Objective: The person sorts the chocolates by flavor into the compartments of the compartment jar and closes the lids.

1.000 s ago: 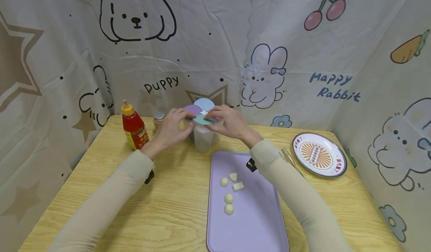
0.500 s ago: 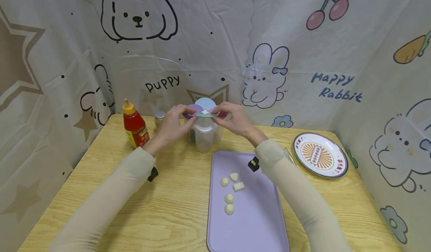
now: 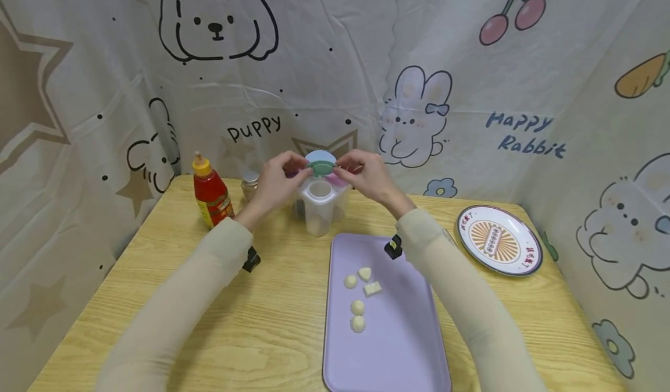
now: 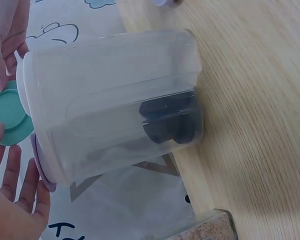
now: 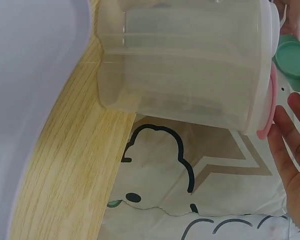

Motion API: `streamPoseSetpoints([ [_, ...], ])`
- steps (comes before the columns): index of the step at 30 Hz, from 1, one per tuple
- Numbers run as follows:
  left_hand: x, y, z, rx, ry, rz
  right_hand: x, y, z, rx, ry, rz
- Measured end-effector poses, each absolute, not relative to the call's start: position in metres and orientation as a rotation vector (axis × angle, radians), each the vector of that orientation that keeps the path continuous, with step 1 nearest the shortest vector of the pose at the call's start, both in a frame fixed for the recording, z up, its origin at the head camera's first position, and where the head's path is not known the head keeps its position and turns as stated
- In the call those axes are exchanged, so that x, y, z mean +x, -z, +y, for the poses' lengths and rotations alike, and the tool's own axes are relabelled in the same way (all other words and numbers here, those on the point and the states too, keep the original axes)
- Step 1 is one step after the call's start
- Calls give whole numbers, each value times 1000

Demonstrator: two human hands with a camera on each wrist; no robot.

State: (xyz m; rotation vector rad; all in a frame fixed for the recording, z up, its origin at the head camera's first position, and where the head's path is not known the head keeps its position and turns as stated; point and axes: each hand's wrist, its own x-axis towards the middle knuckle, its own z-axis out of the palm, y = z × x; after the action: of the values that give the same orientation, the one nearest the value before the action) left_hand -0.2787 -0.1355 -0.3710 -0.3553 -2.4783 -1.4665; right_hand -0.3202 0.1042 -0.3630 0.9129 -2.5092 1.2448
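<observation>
A clear multi-compartment storage container [image 3: 318, 217] stands at the back of the table, with petal-like colored lids on top. Its green lid [image 3: 321, 168] is tipped up, baring the round opening of the front compartment. My left hand [image 3: 281, 180] pinches the lid's left edge; my right hand [image 3: 368, 178] pinches its right edge. In the left wrist view, a purple lid [image 4: 42, 165] sits by the left fingers, and dark contents [image 4: 171, 119] lie in one compartment. Beside the right fingers is a pink lid [image 5: 271, 102]. A light blue lid [image 3: 320, 155] shows behind.
A lilac tray [image 3: 387, 345] bearing several small pale pieces [image 3: 357, 307] lies in front. To the left stand a red sauce bottle [image 3: 211, 194] and a small jar [image 3: 249, 185]. A patterned plate [image 3: 499, 241] is on the right. Printed cloth [image 3: 335, 78] hangs behind.
The green lid has swung up from lying flat, uncovering the front opening. Both hands have risen slightly with it.
</observation>
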Motion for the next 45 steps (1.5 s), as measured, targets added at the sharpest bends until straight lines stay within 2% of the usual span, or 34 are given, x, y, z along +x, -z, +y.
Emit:
streamPoseSetpoints([
  [8, -284, 369, -133, -352, 1440, -2508, -303, 359, 117, 792, -1252, -2531],
  [18, -286, 368, -130, -351, 1438, -2516, -248, 362, 185, 613, -1097, -2614],
  [29, -284, 368, -128, -339, 1459, -2503, -182, 415, 286, 359, -806, -2772],
  [35, -285, 370, -130, -340, 1474, -2498, -149, 431, 336, 246, -673, -2925],
  [45, -283, 371, -135, -330, 1471, -2502, -137, 456, 369, 168, -568, -3141],
])
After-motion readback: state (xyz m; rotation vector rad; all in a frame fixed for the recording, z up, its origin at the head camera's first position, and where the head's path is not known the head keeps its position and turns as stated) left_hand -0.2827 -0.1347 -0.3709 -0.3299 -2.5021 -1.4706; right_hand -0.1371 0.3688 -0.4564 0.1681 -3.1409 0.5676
